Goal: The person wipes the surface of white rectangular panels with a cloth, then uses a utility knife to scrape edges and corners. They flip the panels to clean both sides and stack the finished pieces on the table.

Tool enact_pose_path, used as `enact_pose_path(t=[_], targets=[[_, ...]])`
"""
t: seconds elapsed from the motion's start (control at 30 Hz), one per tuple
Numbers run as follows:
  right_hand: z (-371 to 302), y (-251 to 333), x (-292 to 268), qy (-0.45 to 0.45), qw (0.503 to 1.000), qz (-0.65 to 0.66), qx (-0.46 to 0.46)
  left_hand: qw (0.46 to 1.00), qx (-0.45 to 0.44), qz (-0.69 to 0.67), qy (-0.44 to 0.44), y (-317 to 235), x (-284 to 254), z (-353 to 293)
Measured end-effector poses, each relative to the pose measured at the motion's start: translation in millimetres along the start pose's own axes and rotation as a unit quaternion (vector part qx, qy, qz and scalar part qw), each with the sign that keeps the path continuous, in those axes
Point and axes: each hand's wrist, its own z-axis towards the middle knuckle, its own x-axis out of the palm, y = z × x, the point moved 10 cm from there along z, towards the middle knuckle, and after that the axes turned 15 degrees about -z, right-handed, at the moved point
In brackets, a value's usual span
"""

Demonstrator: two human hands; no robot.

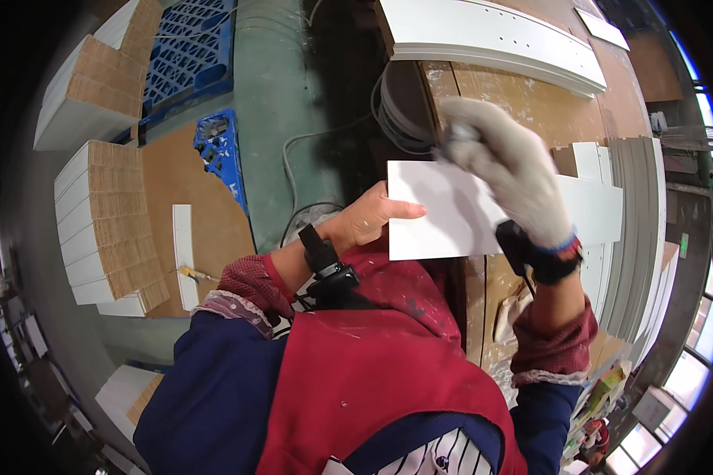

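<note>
A white rectangular board (436, 229) lies over the edge of the brown worktable, its left end sticking out toward me. My bare left hand (368, 218) grips that end, thumb flat on the top face and fingers underneath. Above the board's far edge is my right hand (509, 162) in a white knitted glove, fingers closed round a small greyish thing (459, 141). That thing is blurred, so its kind is unclear. The board runs on under my right hand toward the right, and a shadow falls on its face.
Stacked white boards with drilled holes (491, 36) sit on the worktable's (515, 87) far side; more stand at right (638, 229). A bucket (404, 107) is beside the table. At left are stacked boards (111, 229), a blue pallet (186, 47) and a brush (198, 274). A cable (293, 162) crosses the floor.
</note>
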Motion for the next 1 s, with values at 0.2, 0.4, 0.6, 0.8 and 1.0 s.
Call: enact_pose_path(t=[0.2,0.4,0.6,0.8,1.0], targets=[[-162.6,-68.1,-73.5,-0.184,0.926,0.133,0.303,1.0,0.001,0.003,0.017,-3.6,4.9,4.4],[-372.4,-145.1,-73.2,-0.246,0.816,0.052,0.521,1.0,-0.005,0.007,0.009,-12.1,5.9,7.6],[-441.4,-128.8,-70.4,-0.109,0.744,-0.358,0.553,0.998,-0.005,0.063,0.011,-27.3,22.2,7.6],[-402.9,-112.0,-81.6,-0.369,0.796,-0.007,0.479,0.974,0.055,0.218,0.029,-53.6,62.9,6.8],[-291.3,-95.1,-66.3,-0.397,0.789,0.358,0.304,0.853,0.035,0.511,0.102,-57.7,102.4,-17.9]])
